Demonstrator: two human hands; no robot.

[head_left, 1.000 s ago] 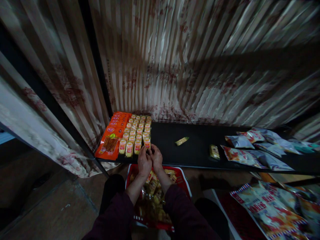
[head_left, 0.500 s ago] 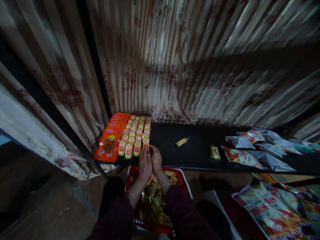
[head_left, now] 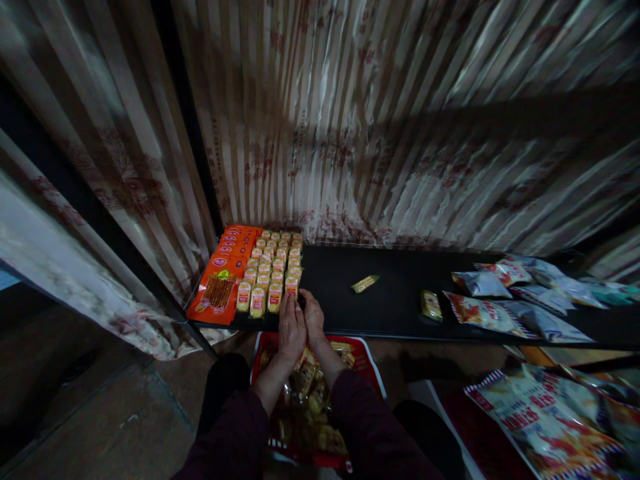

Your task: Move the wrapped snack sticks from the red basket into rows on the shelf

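Left hand [head_left: 291, 328] and right hand [head_left: 313, 315] side by side at the near edge of a black shelf [head_left: 330, 283]; fingertips bunched at the near end of a small yellow packet [head_left: 292, 285], which lies just beyond the left hand; fingers hide that end, so cannot tell whether either hand grips it or only touches; rows of like packets [head_left: 264, 273] left of and beyond the hands; orange bags [head_left: 216, 290] farther left, beside the rows; loose packet [head_left: 365, 284] right of the right hand, lying slantwise; another wrapped piece [head_left: 431, 305] farther right; silver and red-white bags [head_left: 485, 313] well to the right; below the hands and forearms, a red basket [head_left: 365, 357] holding wrapped snacks [head_left: 311, 393].
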